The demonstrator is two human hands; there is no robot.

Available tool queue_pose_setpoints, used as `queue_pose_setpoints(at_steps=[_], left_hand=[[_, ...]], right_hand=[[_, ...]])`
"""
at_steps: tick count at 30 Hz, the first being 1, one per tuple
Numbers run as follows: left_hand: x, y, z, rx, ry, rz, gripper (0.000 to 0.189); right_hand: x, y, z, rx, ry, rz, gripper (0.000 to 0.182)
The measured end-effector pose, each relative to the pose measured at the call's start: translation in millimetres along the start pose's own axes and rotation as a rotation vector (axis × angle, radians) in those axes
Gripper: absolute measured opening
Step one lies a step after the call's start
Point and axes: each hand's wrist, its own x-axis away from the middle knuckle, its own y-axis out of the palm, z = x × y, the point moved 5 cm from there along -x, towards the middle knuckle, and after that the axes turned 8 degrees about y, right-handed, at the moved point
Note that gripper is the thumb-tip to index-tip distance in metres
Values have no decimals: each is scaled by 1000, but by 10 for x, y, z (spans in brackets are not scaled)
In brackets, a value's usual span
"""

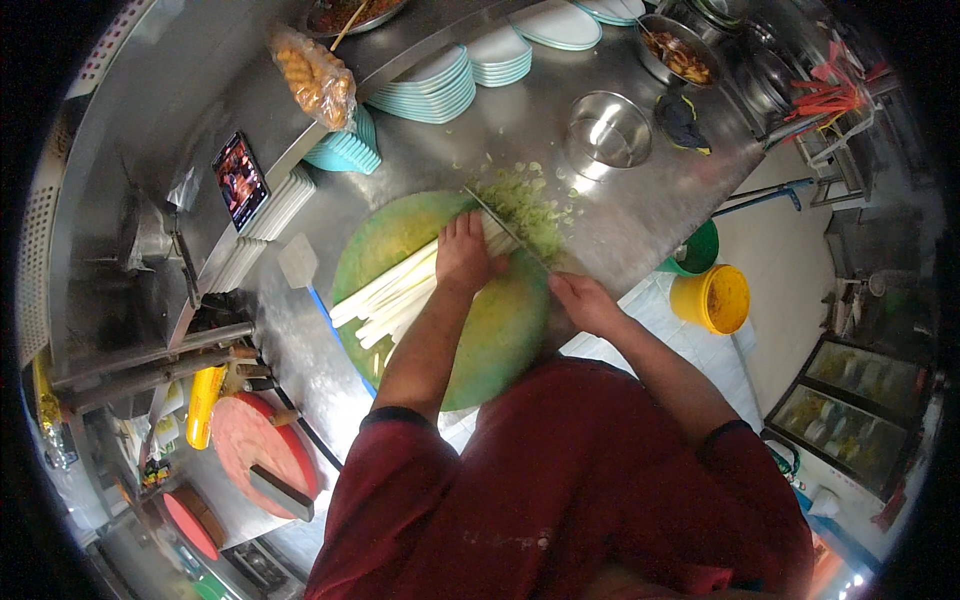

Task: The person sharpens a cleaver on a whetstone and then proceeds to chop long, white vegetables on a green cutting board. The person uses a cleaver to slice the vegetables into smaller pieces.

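Observation:
A bundle of long pale stalks, which look like scallions or leeks, lies across a round green cutting board. My left hand presses down on the stalks near their cut end, its fingers pointing away from me. Just to its right, my right hand grips a knife by the handle, which the fingers mostly hide. The thin edge-on blade crosses the stalks' end. Beyond the blade, chopped pale green slices are heaped over the board's rim and onto the steel counter.
An empty steel bowl stands farther back, beside a dark cloth. Stacked plates line the shelf side. A spatula lies left of the board. A phone leans at the left shelf; a yellow bucket stands at right.

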Motion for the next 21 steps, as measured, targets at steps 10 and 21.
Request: queue_pose_setpoints(at_steps=[10,21], left_hand=[[-4,5,-6,-13,-30,-43,103],[-13,95,-63,-28,8,70,100]], right_hand=[[621,-271,134,-11,140,-16,43],[870,-293,52,-54,191,-30,44]])
